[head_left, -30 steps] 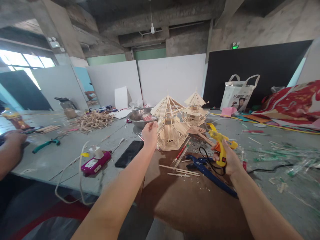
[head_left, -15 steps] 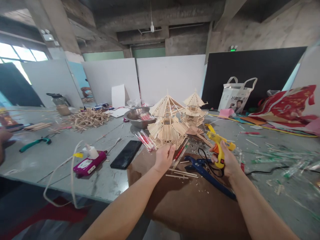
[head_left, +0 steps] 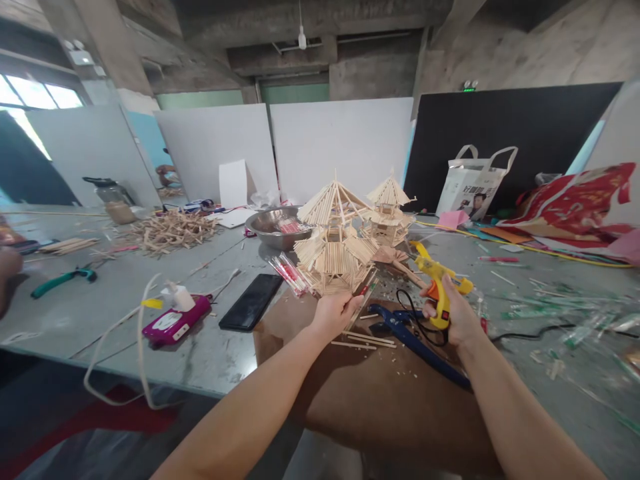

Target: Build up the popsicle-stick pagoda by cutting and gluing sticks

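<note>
A pagoda model of thin wooden sticks [head_left: 334, 240] stands on the grey table [head_left: 125, 293], with a smaller stick pavilion [head_left: 389, 210] behind it. My left hand [head_left: 334, 312] grips the front base edge of the nearer model, fingers curled. My right hand [head_left: 453, 313] is closed round a yellow glue gun [head_left: 439, 283], its nozzle pointing left toward the models. Loose sticks [head_left: 363, 340] and blue-handled cutters [head_left: 415, 337] lie on a brown sheet [head_left: 380, 393] between my arms.
A steel bowl [head_left: 275, 230], black phone [head_left: 251, 301], magenta device with white cable [head_left: 176, 320], green pliers [head_left: 63, 279] and a heap of sticks [head_left: 167, 230] lie to the left. Another person's hand [head_left: 7, 267] shows at the left edge. A white bag [head_left: 475, 183] and red cloth [head_left: 575, 207] stand at the right.
My left hand dropped from the model's roof edge to its front base and took hold there. The glue gun hand stayed almost still.
</note>
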`<act>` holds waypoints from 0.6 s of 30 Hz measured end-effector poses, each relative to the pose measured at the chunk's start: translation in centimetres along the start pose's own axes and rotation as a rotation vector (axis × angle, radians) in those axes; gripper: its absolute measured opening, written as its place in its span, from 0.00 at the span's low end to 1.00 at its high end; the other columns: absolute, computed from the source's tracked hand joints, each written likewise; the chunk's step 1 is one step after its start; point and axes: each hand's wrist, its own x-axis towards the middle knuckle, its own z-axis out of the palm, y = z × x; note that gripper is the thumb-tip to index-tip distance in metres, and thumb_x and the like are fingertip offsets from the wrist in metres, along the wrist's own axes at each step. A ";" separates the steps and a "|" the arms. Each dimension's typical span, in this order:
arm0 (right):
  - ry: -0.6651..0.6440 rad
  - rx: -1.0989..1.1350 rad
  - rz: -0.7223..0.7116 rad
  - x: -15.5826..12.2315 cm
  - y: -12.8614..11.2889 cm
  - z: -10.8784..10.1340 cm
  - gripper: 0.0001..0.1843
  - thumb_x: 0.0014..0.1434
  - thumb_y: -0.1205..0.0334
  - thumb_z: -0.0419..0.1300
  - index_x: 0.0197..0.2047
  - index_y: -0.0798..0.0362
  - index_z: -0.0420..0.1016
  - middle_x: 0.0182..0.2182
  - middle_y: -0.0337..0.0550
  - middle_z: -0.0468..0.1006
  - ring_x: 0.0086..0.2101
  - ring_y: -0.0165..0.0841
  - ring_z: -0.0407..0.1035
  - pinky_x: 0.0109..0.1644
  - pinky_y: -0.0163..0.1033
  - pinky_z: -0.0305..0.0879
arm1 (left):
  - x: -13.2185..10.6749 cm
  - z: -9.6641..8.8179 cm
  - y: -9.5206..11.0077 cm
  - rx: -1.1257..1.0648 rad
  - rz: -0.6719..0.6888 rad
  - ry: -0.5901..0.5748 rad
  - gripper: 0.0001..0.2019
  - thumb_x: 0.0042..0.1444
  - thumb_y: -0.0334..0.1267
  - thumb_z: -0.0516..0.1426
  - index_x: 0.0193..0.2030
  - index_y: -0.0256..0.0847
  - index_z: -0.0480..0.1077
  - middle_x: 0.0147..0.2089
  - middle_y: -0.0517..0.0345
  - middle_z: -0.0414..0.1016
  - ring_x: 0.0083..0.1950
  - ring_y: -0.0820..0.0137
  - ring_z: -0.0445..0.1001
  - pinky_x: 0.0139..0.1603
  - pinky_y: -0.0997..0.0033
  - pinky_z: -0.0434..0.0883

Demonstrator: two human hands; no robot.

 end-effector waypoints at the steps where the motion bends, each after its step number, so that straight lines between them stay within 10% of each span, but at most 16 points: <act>1: 0.004 -0.002 0.003 0.0 0.0 0.0 0.19 0.47 0.44 0.54 0.25 0.53 0.67 0.19 0.36 0.71 0.10 0.22 0.57 0.11 0.29 0.51 | 0.0 0.0 -0.1 -0.010 -0.011 0.017 0.18 0.53 0.45 0.45 0.17 0.39 0.60 0.17 0.60 0.60 0.21 0.75 0.60 0.23 0.75 0.56; 11: 0.031 -0.004 0.013 -0.1 0.0 0.2 0.18 0.46 0.45 0.55 0.26 0.53 0.67 0.19 0.35 0.71 0.10 0.22 0.56 0.10 0.29 0.51 | 0.1 -0.5 -0.6 -0.124 -0.047 0.183 0.17 0.54 0.42 0.45 0.18 0.38 0.60 0.20 0.60 0.61 0.25 0.75 0.62 0.28 0.75 0.60; 18: 0.039 0.003 0.022 -0.2 -0.2 0.4 0.18 0.45 0.44 0.55 0.25 0.52 0.66 0.19 0.35 0.72 0.10 0.22 0.56 0.13 0.31 0.55 | 2.4 -4.2 -2.4 -0.247 -0.358 0.742 0.14 0.48 0.38 0.51 0.43 0.38 0.61 0.40 0.52 0.66 0.36 0.72 0.66 0.34 0.73 0.64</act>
